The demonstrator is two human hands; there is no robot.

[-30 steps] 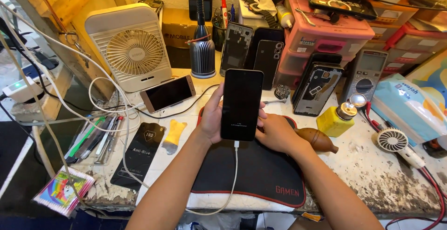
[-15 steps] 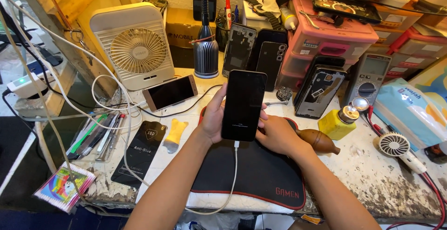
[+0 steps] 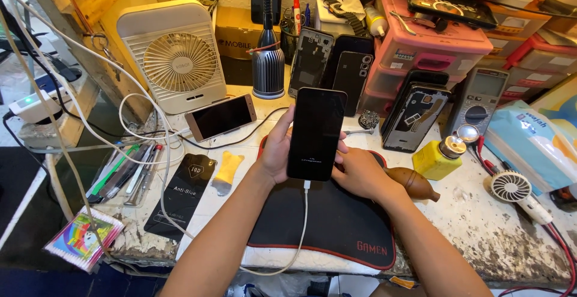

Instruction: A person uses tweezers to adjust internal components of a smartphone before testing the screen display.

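Observation:
A black smartphone (image 3: 315,132) stands upright above a black mat (image 3: 327,225), its dark screen facing me. My left hand (image 3: 276,150) grips its left edge and my right hand (image 3: 359,172) holds its lower right side from behind. A white cable (image 3: 300,231) is plugged into the phone's bottom and hangs down over the mat toward the bench's front edge.
A white fan (image 3: 177,60) and a second phone (image 3: 220,117) lie at left. A black flat package (image 3: 181,190) and tools (image 3: 123,174) sit near the front left. A yellow bottle (image 3: 439,157), brown tool (image 3: 413,183), meter (image 3: 481,96), phone shells (image 3: 415,117) and pink drawers (image 3: 430,51) crowd the right.
The phone and both hands hold nearly the same pose. The view has shifted slightly, so everything sits a little lower in the picture.

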